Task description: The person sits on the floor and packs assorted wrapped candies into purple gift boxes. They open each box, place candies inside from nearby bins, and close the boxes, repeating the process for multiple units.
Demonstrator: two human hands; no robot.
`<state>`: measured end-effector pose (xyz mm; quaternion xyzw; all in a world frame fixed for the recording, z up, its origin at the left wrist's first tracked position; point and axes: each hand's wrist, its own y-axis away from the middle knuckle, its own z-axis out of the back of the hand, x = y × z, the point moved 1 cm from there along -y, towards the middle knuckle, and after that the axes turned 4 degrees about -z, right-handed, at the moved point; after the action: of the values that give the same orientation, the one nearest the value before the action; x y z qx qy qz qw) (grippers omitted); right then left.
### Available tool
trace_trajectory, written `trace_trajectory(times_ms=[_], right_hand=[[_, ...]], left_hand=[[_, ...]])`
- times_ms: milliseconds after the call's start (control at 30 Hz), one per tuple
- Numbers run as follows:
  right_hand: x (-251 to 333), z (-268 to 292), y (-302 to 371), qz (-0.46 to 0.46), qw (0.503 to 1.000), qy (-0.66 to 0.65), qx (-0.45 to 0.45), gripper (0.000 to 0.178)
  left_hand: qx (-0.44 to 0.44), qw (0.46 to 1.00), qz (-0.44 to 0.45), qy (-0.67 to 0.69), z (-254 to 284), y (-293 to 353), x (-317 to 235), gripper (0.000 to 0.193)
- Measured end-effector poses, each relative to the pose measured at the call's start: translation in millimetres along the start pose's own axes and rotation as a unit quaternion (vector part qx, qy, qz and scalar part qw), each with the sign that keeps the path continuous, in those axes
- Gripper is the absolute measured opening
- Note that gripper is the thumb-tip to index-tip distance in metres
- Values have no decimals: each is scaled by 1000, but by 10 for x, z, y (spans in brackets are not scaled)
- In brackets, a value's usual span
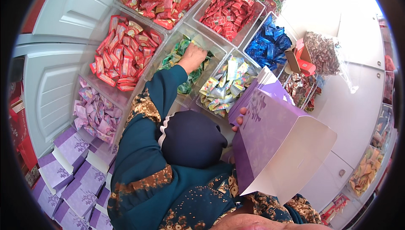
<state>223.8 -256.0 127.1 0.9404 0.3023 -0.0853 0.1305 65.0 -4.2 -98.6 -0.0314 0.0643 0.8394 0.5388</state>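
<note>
My left hand [193,57] reaches down into a clear bin of green-wrapped sweets [174,57]. Its fingers bend in among the wrappers, and their tips are hidden. My right hand [239,120] grips a purple cardboard box [265,133] with a branch pattern. Only some fingertips show at the box's left side; the rest of that hand is behind it. The box is tilted, with a pale flap [295,158] standing out toward me. Beyond its far end lie more purple and white cardboard edges [263,80]. Just right of the green sweets stands a bin of yellow-and-white wrapped sweets [230,82].
Around these are bins of red-and-white packets [126,57], red-and-gold packets [162,0], small red sweets [230,12], blue sweets [270,40] and lilac sweets [95,112]. Several purple boxes [80,188] stack at lower left. A red open carton [303,59] and a clear bag [322,52] sit right.
</note>
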Motion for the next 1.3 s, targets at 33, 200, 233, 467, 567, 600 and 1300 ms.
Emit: trace_trajectory(times_ms=[33, 200, 233, 467, 567, 600, 1300], right_hand=[[-23, -34, 55, 41, 996, 35, -72, 60], [-86, -203, 331, 143, 981, 57, -119, 59], [-76, -193, 338, 156, 983, 67, -70, 61], [-3, -187, 370, 168, 984, 59, -6, 62], [-6, -231, 376, 172, 983, 58, -13, 62], [-8, -241, 378, 174, 983, 59, -16, 62], [-226, -351, 88, 204, 969, 93, -103, 60]], left_hand=[[-17, 999, 15, 30, 93, 19, 4, 13], [-92, 973, 148, 154, 788, 60, 154, 16], [-145, 960, 166, 174, 898, -9, 208, 17], [-12, 992, 110, 62, 770, -1254, 438, 16], [125, 978, 154, 60, 571, -1594, 484, 26], [98, 979, 161, 72, 527, -1657, 471, 26], [-315, 716, 461, 419, 1386, 1384, 944, 33]])
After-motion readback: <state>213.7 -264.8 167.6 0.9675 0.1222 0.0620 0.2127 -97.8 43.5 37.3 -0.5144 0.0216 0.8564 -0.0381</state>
